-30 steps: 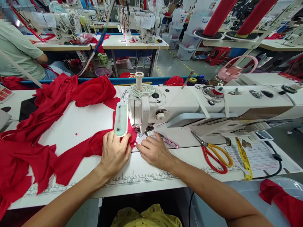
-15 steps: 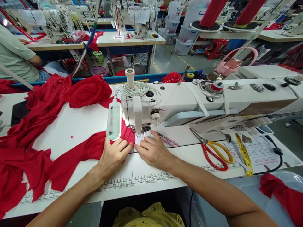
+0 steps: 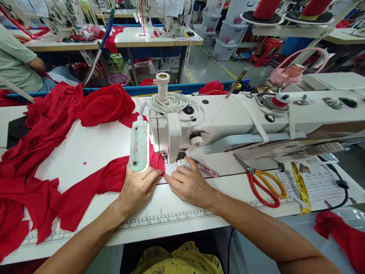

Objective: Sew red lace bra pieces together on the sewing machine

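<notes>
A white sewing machine (image 3: 228, 121) stands on the white table (image 3: 94, 148). Red fabric (image 3: 94, 182) runs from a big heap at the left up to the needle under the machine head. My left hand (image 3: 138, 188) lies flat on the red fabric just left of the presser foot, fingers stretched forward and close together. My right hand (image 3: 189, 184) rests on the table just right of the needle, its fingertips at the fabric's edge near the foot. A pale lamp (image 3: 139, 146) hangs in front of the machine head and hides part of the fabric.
Red-and-yellow scissors (image 3: 264, 182) and a yellow tape measure (image 3: 300, 186) lie right of my hands, pink snips (image 3: 207, 169) by the needle. A bin with red cloth (image 3: 342, 236) sits low right. Another person in a green shirt (image 3: 14, 61) sits at the back left.
Both hands have stayed by the presser foot and drawn a little closer together on the fabric. The view has tilted slightly down and shifted.
</notes>
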{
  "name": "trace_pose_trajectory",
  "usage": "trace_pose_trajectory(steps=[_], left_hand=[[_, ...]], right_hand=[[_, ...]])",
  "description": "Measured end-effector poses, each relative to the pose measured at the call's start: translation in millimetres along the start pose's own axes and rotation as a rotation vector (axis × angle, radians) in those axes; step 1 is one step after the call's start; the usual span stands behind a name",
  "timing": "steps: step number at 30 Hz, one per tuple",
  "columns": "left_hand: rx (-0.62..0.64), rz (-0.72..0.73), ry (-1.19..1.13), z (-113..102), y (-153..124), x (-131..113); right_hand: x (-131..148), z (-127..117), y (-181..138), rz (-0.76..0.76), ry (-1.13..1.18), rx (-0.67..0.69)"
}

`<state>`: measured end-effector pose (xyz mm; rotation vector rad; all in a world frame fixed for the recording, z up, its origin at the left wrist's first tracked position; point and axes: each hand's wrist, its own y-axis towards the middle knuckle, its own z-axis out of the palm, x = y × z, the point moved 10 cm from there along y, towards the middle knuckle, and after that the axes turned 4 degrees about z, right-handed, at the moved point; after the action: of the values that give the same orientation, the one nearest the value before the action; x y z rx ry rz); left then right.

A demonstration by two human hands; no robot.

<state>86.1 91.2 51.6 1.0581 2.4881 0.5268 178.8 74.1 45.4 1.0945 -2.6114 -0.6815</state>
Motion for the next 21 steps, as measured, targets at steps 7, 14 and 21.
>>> trace_pose_trajectory(steps=[7, 14, 21], left_hand=[[-0.029, -0.054, -0.050, -1.1, -0.4, 5.4], [-0.008, 0.016, 0.019, 1.7, -1.6, 0.1], [0.032, 0.100, 0.102, 2.5, -1.5, -7.7]], right_hand=[[0.0, 0.4, -0.6, -0.011, 0.010, -0.004], [-0.3, 0.5, -0.7, -0.007, 0.035, 0.011], [-3.2, 1.7, -1.4, 0.000, 0.058, 0.028]])
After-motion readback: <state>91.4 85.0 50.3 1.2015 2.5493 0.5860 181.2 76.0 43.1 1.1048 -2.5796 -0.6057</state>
